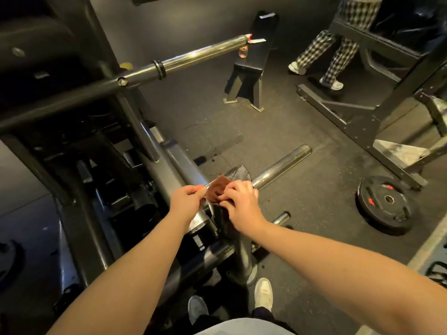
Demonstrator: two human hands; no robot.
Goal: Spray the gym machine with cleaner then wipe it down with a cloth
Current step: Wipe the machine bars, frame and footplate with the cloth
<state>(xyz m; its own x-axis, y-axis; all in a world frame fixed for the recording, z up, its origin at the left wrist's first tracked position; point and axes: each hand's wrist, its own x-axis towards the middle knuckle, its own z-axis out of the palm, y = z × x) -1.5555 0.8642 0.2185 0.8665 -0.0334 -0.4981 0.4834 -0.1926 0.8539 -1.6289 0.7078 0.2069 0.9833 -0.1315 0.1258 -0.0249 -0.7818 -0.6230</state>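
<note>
Item: your brown cloth (217, 191), small, crumpled, held over the gym machine (169, 163) frame. Your left hand (187, 199) and right hand (239, 201) grips each pinch an edge.

Head view, steeply downward, seemingly close.

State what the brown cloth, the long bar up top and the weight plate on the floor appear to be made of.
Brown cloth: soft fabric, matte, crumpled between both hands.
Long bar: polished metal, probably chromed steel; bright streak reflections.
Weight plate: looks rubber-coated, dull black, with a metal centre hole.
</note>
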